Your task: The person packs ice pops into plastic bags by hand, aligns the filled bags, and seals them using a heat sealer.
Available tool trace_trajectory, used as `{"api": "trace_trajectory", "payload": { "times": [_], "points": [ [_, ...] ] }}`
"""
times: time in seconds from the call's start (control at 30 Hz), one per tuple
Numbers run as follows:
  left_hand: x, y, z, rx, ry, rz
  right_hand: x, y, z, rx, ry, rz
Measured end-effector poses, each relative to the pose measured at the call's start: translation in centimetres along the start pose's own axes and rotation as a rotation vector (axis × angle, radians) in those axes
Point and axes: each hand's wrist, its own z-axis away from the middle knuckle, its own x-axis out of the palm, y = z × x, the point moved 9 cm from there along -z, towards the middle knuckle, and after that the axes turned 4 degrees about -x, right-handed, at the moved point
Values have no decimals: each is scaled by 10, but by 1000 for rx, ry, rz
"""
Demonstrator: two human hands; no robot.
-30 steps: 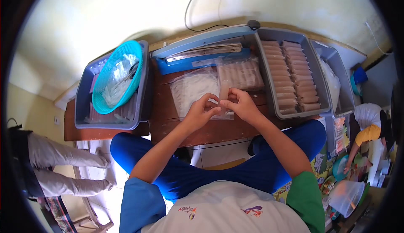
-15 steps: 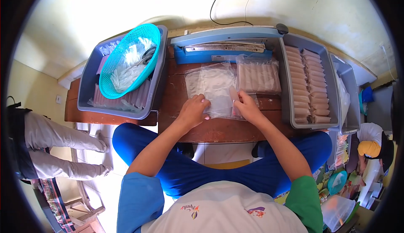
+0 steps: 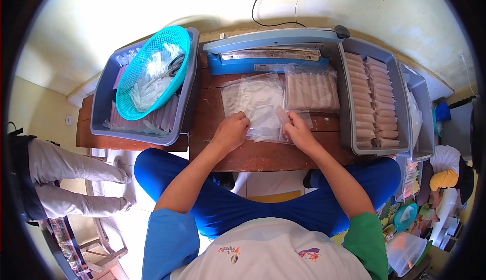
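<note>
On the brown wooden table lie flat clear plastic bags (image 3: 260,96). My left hand (image 3: 233,130) rests at their lower left edge, fingers curled together; what they pinch, if anything, is too small to tell. My right hand (image 3: 299,132) is closed on a slim pinkish-brown tube (image 3: 282,114) over the right edge of the bags. Just beyond it sits a clear pack of several filled tubes (image 3: 312,90). Behind the bags stands a blue sealing machine (image 3: 268,66) with its long arm.
A grey bin (image 3: 346,123) at right holds rows of filled tubes. At left, a turquoise basket (image 3: 121,95) with plastic and scissors sits on another grey bin (image 3: 98,113). One person (image 3: 76,163) stands at left; another (image 3: 445,166) bends at far right.
The tube has gone from upright between both hands to my right hand alone, tilted low over the bags. My left hand has moved left onto the bags' edge. The view has shifted.
</note>
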Motion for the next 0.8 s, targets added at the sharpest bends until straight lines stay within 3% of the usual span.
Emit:
{"api": "trace_trajectory", "payload": {
  "times": [0.07,0.13,0.37,0.5,0.63,0.8],
  "points": [
    [-3,0,-1,-14,3,21,-1,-3,0,-38,21,27],
    [-7,-3,-2,-53,-5,110,-6,-32,5,-294,150,261],
    [-12,-9,-7,-101,16,125,1,-61,15,-302,163,435],
    [-18,-6,-8,-10,153,49,20,-69,22,-331,40,491],
    [-20,-2,-6,8,203,57,46,-56,25,-423,-62,607],
    [-23,1,-6,19,242,75,67,-50,24,-422,-22,613]
  ]
}}
